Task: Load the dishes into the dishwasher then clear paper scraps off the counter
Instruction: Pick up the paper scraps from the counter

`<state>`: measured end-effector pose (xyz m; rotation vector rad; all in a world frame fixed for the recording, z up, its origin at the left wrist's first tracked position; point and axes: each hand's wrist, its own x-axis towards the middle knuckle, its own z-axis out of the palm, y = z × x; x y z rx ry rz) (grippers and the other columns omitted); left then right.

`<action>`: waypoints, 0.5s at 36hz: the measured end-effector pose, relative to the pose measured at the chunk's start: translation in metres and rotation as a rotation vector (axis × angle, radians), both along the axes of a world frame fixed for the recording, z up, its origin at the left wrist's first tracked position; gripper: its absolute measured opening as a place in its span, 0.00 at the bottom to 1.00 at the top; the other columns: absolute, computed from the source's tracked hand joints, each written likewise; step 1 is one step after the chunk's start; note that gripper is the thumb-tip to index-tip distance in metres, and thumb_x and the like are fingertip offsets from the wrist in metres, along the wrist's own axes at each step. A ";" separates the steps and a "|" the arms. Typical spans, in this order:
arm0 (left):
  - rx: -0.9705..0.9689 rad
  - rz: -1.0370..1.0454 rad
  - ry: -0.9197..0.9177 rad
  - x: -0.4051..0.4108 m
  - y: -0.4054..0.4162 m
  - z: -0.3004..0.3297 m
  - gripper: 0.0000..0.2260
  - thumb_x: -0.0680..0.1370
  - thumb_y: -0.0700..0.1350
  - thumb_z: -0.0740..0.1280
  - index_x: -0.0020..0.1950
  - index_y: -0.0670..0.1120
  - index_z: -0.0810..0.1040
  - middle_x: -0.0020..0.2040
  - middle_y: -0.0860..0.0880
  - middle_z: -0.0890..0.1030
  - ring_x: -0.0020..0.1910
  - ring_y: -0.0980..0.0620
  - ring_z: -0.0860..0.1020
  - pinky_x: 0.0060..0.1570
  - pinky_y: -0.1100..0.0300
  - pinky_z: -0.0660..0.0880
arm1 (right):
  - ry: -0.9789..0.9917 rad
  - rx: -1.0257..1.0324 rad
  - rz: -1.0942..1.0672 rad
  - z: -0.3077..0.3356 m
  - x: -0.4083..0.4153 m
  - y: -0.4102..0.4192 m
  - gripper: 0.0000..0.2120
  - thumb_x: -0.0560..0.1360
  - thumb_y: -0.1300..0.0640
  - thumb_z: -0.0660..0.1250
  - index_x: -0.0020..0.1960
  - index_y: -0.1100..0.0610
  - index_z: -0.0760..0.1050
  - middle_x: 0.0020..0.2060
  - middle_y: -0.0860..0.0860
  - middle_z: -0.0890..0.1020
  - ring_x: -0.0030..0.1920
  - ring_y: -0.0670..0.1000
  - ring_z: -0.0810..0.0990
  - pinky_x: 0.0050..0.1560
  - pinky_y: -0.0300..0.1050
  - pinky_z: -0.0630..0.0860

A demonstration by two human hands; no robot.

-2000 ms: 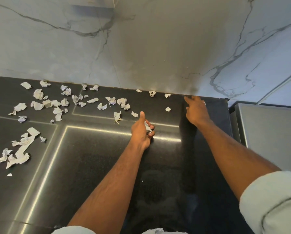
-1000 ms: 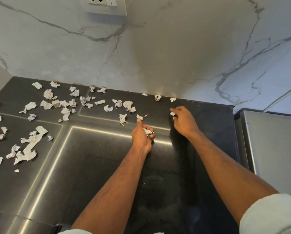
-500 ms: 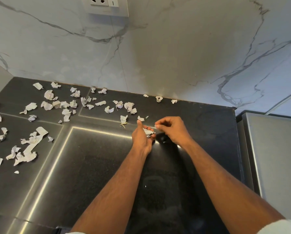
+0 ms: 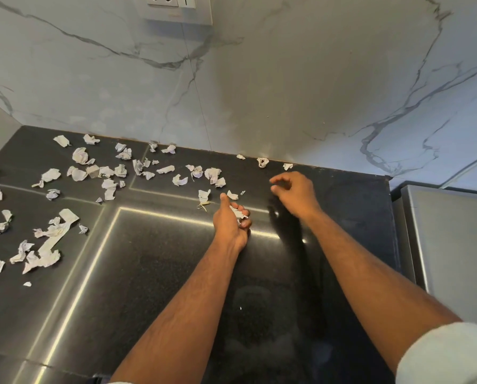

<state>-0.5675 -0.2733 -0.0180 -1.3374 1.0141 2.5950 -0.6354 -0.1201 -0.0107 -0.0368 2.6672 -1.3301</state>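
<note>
My left hand [image 4: 230,221] hovers over the middle of the black counter [image 4: 154,273], its fingers curled round a small wad of collected paper scraps [image 4: 238,212]. My right hand [image 4: 294,191] is blurred above the counter, to the right and further back, fingers loosely curled and holding nothing I can see. Three small scraps lie along the back wall beyond it: one [image 4: 263,162], another [image 4: 287,166] and a tiny one [image 4: 240,156]. A scrap [image 4: 231,194] sits just beyond my left thumb. Many crumpled white scraps [image 4: 93,171] litter the counter's left half.
A marble backsplash [image 4: 259,79] rises behind the counter, with a wall socket [image 4: 173,8] at the top. A grey steel appliance top [image 4: 453,245] adjoins the counter's right edge. A long torn strip [image 4: 49,242] lies at the left.
My right hand picked a scrap from near the back wall, brought it to my left hand, and has now moved back out toward the wall. My left hand stayed put with its wad.
</note>
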 end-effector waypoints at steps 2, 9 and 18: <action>-0.001 -0.006 -0.001 -0.001 -0.003 0.000 0.18 0.83 0.55 0.62 0.39 0.46 0.70 0.28 0.50 0.71 0.25 0.55 0.70 0.19 0.65 0.57 | -0.021 0.155 0.042 -0.004 -0.020 0.008 0.17 0.78 0.61 0.68 0.65 0.52 0.78 0.62 0.52 0.77 0.58 0.51 0.79 0.66 0.49 0.75; -0.012 -0.022 -0.002 0.001 -0.007 0.003 0.17 0.83 0.55 0.62 0.40 0.45 0.70 0.30 0.50 0.72 0.26 0.55 0.71 0.20 0.65 0.59 | 0.032 0.623 0.325 -0.010 -0.056 0.009 0.22 0.79 0.63 0.63 0.73 0.59 0.69 0.68 0.58 0.72 0.69 0.62 0.70 0.70 0.55 0.69; -0.064 -0.039 0.002 0.006 -0.022 0.002 0.17 0.84 0.54 0.61 0.39 0.46 0.69 0.30 0.50 0.70 0.25 0.55 0.70 0.20 0.65 0.58 | 0.075 0.707 0.297 0.003 -0.052 -0.017 0.08 0.76 0.69 0.64 0.49 0.60 0.80 0.47 0.58 0.82 0.49 0.59 0.81 0.52 0.52 0.80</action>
